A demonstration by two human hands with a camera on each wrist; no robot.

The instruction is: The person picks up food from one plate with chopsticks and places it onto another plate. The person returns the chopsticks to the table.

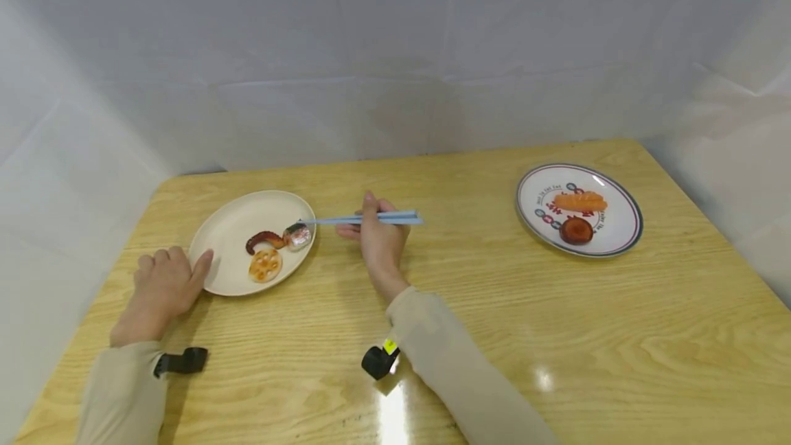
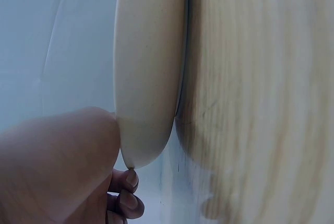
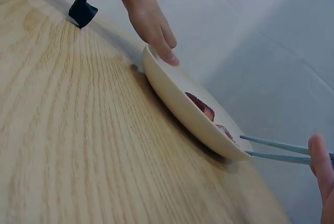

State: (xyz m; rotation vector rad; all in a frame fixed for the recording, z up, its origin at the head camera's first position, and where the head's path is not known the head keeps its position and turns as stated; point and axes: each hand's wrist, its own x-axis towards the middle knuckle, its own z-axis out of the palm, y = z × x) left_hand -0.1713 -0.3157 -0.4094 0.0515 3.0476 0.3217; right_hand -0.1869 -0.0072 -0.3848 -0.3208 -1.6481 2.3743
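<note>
In the head view, my left hand (image 1: 163,283) holds the rim of a cream plate (image 1: 225,229), thumb over the edge. The left wrist view shows fingertips at the plate's outer side. On the plate lie a dark red curled tentacle-like piece (image 1: 264,235), a golden lotus root slice (image 1: 266,266) and a small piece with dark and silvery sides (image 1: 298,236). My right hand (image 1: 382,242) grips pale blue chopsticks (image 1: 330,220) right of the plate. Their tips, slightly apart in the right wrist view, reach that small piece; whether they touch it I cannot tell.
A white plate with a dark rim and printed lettering (image 1: 530,201) stands at the right, bearing an orange salmon-like piece (image 1: 579,202) and a brown round piece (image 1: 576,231). White cloth (image 1: 395,115) hangs behind the wooden table (image 1: 469,294). Both wrists wear black cameras.
</note>
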